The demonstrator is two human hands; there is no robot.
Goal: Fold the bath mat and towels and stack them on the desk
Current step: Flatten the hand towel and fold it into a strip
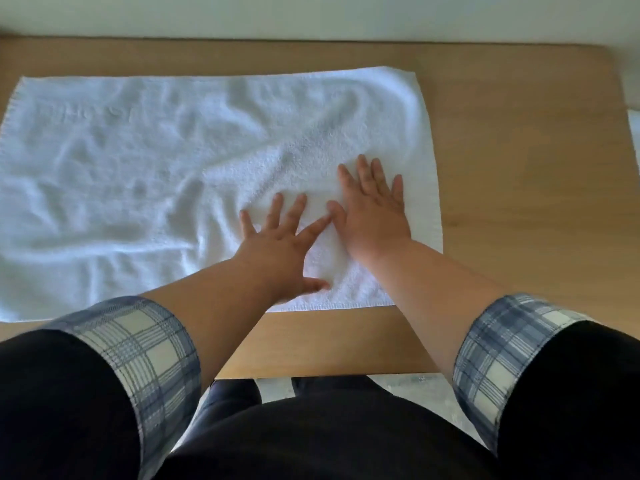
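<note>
Plaid cuff [502, 348], right hand [374, 213] on terry towel [138, 150]

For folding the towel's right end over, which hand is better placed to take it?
Probably the right hand: it lies flat on the towel nearest that end. The left hand lies further in and would have to cross it.

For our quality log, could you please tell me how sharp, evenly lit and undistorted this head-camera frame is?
Head view: soft, even daylight with no glare, only creases shading the white towel; left hand slightly motion-blurred at the thumb, right hand sharper; the wide lens bows the desk edges.
</note>
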